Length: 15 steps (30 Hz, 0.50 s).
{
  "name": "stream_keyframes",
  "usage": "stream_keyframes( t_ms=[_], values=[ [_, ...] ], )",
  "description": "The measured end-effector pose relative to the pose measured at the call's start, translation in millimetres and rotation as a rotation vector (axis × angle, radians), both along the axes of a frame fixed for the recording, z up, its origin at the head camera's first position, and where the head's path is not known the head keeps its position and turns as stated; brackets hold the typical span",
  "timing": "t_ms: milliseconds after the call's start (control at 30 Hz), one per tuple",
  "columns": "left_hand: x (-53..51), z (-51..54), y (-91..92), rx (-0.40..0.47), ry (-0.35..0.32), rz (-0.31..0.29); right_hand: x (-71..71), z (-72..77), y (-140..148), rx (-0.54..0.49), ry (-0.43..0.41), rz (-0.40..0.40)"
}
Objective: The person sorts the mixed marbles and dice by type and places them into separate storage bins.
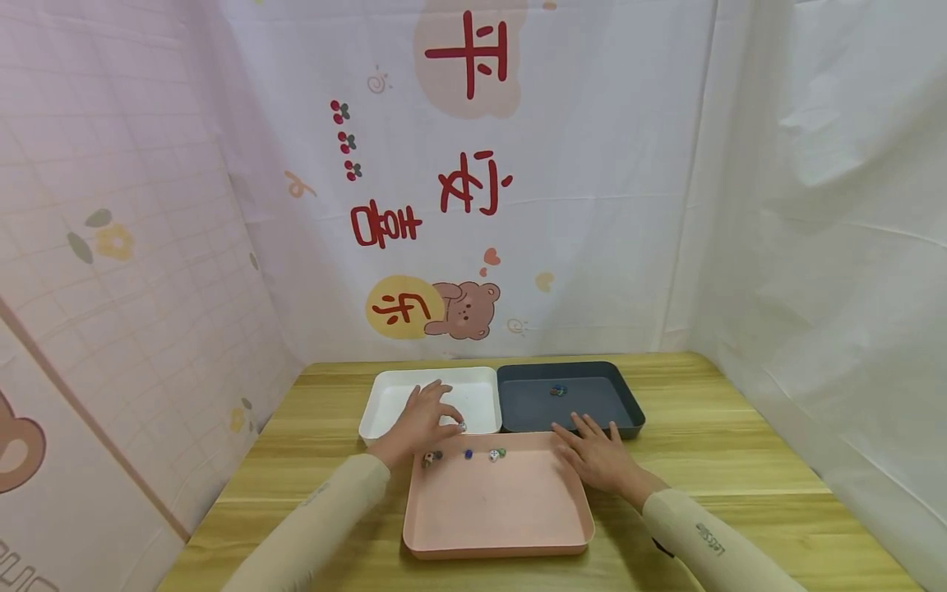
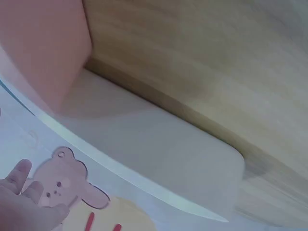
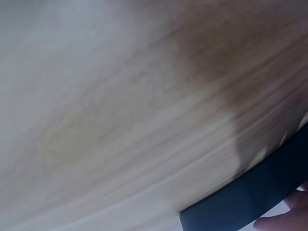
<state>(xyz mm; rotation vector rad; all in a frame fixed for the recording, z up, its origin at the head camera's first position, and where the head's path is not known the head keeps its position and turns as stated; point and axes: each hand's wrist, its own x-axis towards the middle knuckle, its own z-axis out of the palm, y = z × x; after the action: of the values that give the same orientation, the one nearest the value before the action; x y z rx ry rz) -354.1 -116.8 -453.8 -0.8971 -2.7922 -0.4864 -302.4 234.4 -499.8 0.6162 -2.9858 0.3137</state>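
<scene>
In the head view my left hand (image 1: 422,421) is over the front of the white tray (image 1: 376,403). Its thumb and forefinger pinch a small whitish bead-like piece (image 1: 463,426) beside the tray's front wall. My right hand (image 1: 598,454), fingers spread and fairly straight, lies at the far right corner of the pink tray (image 1: 496,510), close to the dark grey tray's front rim. Along the pink tray's far side sit a blue piece (image 1: 468,454), a white piece with dark marks (image 1: 494,455), a green one (image 1: 502,452) and some brownish pieces (image 1: 428,459); their exact kind is too small to tell.
The dark grey tray (image 1: 533,411) adjoins the white one at the back and holds a cluster of small coloured pieces (image 1: 558,390). All three trays stand on a wooden table (image 1: 688,427). Printed white cloth (image 1: 592,205) hangs behind and at both sides.
</scene>
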Motion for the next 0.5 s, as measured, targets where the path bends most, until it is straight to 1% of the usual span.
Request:
stream_keyframes(
  t_ms=[200,367,500],
  values=[
    [-6.4,3.9,-14.3,0.017,0.015,0.060,4.0,6.7,0,0.004,-0.012,0.002],
    [-14.4,4.6,-27.6,0.019,0.028,0.144,7.2,11.6,2,0.003,-0.012,0.014],
    [-21.9,5.2,-37.5,0.015,0.038,0.210,7.1,11.3,3,0.003,-0.015,0.020]
  ],
)
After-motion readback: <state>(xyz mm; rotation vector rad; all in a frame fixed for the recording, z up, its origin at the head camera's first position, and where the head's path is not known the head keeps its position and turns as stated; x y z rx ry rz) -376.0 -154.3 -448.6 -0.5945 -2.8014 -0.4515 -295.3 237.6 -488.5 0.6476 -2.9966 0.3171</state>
